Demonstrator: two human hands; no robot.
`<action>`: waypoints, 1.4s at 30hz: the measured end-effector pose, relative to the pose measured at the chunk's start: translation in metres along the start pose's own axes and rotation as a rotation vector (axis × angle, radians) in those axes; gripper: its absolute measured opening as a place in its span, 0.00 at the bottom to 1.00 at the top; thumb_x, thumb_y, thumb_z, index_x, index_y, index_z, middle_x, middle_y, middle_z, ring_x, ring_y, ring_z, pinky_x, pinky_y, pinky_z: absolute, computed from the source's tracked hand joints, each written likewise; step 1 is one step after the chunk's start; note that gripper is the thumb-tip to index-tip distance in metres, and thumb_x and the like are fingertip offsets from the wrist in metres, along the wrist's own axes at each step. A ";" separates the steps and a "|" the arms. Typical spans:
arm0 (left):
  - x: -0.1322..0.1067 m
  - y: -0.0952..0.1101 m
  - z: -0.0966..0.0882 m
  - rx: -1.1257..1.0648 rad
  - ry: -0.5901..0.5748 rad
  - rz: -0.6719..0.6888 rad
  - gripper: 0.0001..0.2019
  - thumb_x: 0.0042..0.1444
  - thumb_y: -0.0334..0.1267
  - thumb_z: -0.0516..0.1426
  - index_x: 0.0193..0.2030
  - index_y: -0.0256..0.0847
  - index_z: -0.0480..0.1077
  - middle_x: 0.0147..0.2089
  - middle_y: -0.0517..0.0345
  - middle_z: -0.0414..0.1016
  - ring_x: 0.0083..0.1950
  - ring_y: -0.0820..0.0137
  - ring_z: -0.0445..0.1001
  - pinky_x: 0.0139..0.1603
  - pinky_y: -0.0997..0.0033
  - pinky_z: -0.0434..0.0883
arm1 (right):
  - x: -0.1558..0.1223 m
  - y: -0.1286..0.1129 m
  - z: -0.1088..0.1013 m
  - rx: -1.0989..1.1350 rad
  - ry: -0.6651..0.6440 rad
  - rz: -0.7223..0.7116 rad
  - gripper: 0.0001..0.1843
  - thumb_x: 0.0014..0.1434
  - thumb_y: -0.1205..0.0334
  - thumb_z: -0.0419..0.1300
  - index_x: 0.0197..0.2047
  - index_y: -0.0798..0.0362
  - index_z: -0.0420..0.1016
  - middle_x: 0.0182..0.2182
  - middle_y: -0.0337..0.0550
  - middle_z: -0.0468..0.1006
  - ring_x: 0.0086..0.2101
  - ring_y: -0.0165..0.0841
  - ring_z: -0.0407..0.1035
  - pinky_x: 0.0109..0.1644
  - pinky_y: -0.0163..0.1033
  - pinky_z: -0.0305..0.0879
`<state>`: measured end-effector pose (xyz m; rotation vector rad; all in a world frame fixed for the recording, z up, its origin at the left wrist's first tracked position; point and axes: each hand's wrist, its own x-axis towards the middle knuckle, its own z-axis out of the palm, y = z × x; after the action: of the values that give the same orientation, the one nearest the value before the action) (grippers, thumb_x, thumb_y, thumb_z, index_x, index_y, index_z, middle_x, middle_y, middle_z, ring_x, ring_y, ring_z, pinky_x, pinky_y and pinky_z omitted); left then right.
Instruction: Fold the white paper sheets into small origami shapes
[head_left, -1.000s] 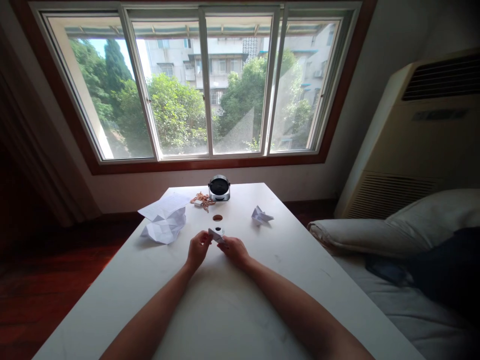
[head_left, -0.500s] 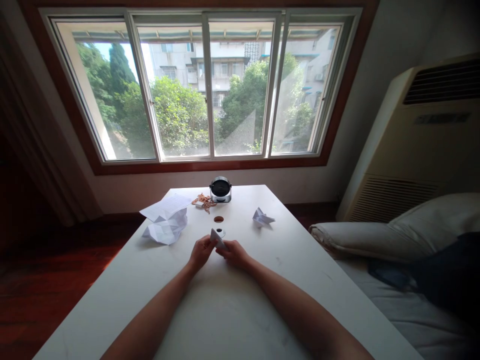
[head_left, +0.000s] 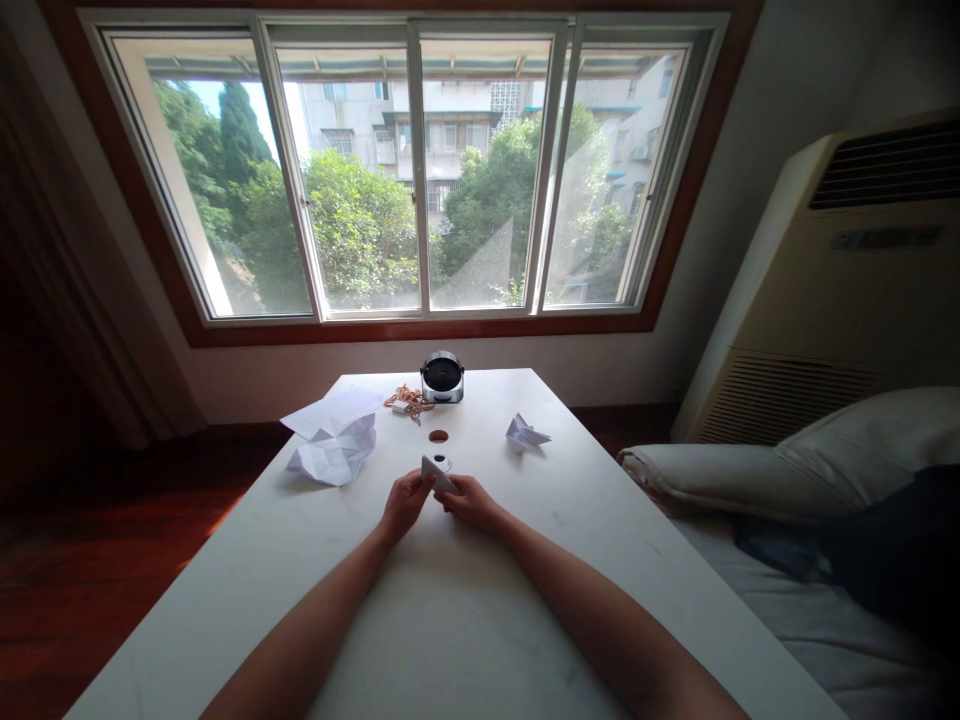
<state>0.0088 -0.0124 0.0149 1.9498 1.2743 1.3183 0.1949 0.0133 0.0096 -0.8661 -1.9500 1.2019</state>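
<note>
Between my two hands is a small piece of folded paper (head_left: 437,474), its pointed tip standing up toward the window. My left hand (head_left: 406,503) grips its left side with thumb and fingers. My right hand (head_left: 471,499) is closed on the right part of the same paper. The fingers cover the lower part of the paper. Just beyond it lies a small white ring-shaped item (head_left: 441,461) with a dark centre, partly hidden by the paper. A folded paper figure (head_left: 526,432) with pointed ends rests farther right on the table.
The white table (head_left: 420,630) carries creased paper sheets (head_left: 334,452) at its left edge. Toward the back are a round black device (head_left: 442,378) on a stand and an orange-brown cord (head_left: 409,402). A hole (head_left: 438,436) pierces the tabletop. A sofa (head_left: 697,480) stands at right.
The paper between my hands has tilted slightly and shows more of its right side. My hands stay in nearly the same place, and the other things lie as before.
</note>
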 end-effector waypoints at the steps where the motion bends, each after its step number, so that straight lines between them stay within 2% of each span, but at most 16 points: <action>1: 0.000 -0.002 0.001 -0.005 0.002 -0.004 0.22 0.65 0.53 0.51 0.33 0.37 0.75 0.33 0.53 0.77 0.34 0.68 0.73 0.36 0.72 0.70 | 0.000 0.001 -0.001 0.002 -0.008 -0.001 0.18 0.59 0.48 0.60 0.38 0.57 0.76 0.25 0.40 0.74 0.27 0.31 0.68 0.33 0.34 0.64; 5: -0.001 -0.011 0.003 -0.057 -0.014 -0.020 0.21 0.63 0.52 0.53 0.34 0.36 0.76 0.31 0.54 0.76 0.32 0.69 0.72 0.33 0.73 0.68 | -0.001 0.003 -0.003 -0.007 -0.052 -0.005 0.17 0.59 0.50 0.60 0.39 0.56 0.76 0.25 0.39 0.73 0.26 0.30 0.67 0.32 0.34 0.63; 8: -0.002 -0.017 0.005 -0.056 -0.017 -0.037 0.20 0.62 0.51 0.54 0.32 0.35 0.76 0.29 0.55 0.76 0.30 0.69 0.71 0.31 0.73 0.67 | -0.002 0.003 -0.004 -0.026 -0.092 -0.014 0.16 0.60 0.50 0.60 0.37 0.56 0.76 0.23 0.37 0.72 0.25 0.29 0.64 0.31 0.34 0.61; 14: -0.003 -0.025 0.005 0.093 -0.062 -0.071 0.25 0.62 0.54 0.53 0.22 0.36 0.69 0.21 0.58 0.68 0.24 0.71 0.66 0.26 0.74 0.60 | -0.002 -0.004 -0.006 -0.100 -0.155 -0.016 0.14 0.58 0.51 0.61 0.32 0.55 0.74 0.21 0.35 0.69 0.24 0.28 0.60 0.29 0.34 0.58; 20: -0.003 -0.018 0.003 0.245 -0.113 -0.006 0.27 0.64 0.55 0.50 0.22 0.37 0.69 0.22 0.56 0.70 0.25 0.71 0.67 0.27 0.74 0.59 | -0.001 -0.007 -0.007 -0.164 -0.163 0.014 0.17 0.58 0.49 0.61 0.30 0.56 0.74 0.20 0.36 0.69 0.24 0.29 0.61 0.29 0.34 0.58; 27: -0.003 -0.012 0.001 0.283 -0.080 0.031 0.27 0.66 0.54 0.48 0.24 0.37 0.70 0.24 0.54 0.72 0.27 0.70 0.68 0.29 0.74 0.60 | 0.002 0.001 0.004 -0.187 -0.001 -0.036 0.23 0.58 0.43 0.61 0.27 0.57 0.74 0.19 0.36 0.67 0.24 0.29 0.60 0.29 0.34 0.56; 31: -0.002 -0.011 0.000 0.215 -0.008 -0.018 0.26 0.66 0.54 0.49 0.25 0.37 0.71 0.25 0.54 0.74 0.29 0.68 0.71 0.31 0.73 0.62 | 0.002 0.004 0.001 0.028 -0.046 0.008 0.22 0.59 0.43 0.61 0.33 0.56 0.75 0.21 0.37 0.71 0.23 0.30 0.63 0.29 0.34 0.58; 38: -0.001 -0.007 0.000 0.110 0.037 -0.070 0.22 0.63 0.52 0.52 0.25 0.38 0.72 0.24 0.54 0.73 0.27 0.68 0.70 0.32 0.71 0.62 | 0.011 0.017 -0.001 0.339 0.234 0.018 0.22 0.53 0.42 0.66 0.33 0.55 0.74 0.20 0.36 0.72 0.23 0.29 0.64 0.30 0.34 0.60; 42: -0.003 -0.015 0.012 -0.054 -0.004 -0.148 0.22 0.61 0.51 0.53 0.23 0.37 0.71 0.22 0.57 0.70 0.26 0.70 0.67 0.32 0.71 0.62 | 0.013 0.017 -0.003 0.481 0.284 0.005 0.21 0.53 0.43 0.67 0.35 0.55 0.74 0.26 0.39 0.74 0.24 0.28 0.63 0.31 0.34 0.61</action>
<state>0.0130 -0.0071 -0.0035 1.7846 1.3395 1.2618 0.1932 0.0307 -0.0026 -0.7362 -1.3540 1.3864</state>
